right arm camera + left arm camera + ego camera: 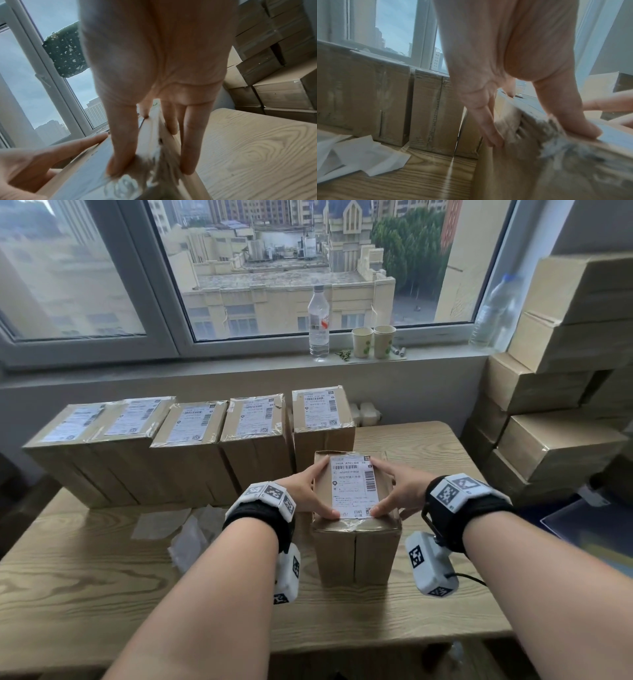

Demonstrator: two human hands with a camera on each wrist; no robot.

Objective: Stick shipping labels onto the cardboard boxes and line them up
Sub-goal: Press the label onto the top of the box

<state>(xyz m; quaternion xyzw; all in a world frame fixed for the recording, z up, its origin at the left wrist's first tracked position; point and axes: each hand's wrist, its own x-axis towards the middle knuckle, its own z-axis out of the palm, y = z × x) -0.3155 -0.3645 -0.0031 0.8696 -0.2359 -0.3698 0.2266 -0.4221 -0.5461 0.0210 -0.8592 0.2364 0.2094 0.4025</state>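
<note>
A brown cardboard box [356, 553] stands upright at the table's middle, with a white shipping label [354, 487] lying on its top. My left hand [322, 489] spans the label's left edge, thumb at the near corner and forefinger at the far corner. My right hand [387, 487] mirrors it on the right edge. In the left wrist view the thumb [573, 119] presses the box top while straight fingers [488, 128] lie down its side. In the right wrist view the thumb [121, 155] presses likewise and the other fingers [190, 148] reach down the right side.
Several labelled boxes [191, 440] stand in a row behind, along the wall under the window. Plain boxes [555, 405] are stacked at the right. Peeled backing sheets [178, 529] lie on the wooden table [102, 594] to the left. A bottle [318, 323] and paper cups [373, 342] stand on the sill.
</note>
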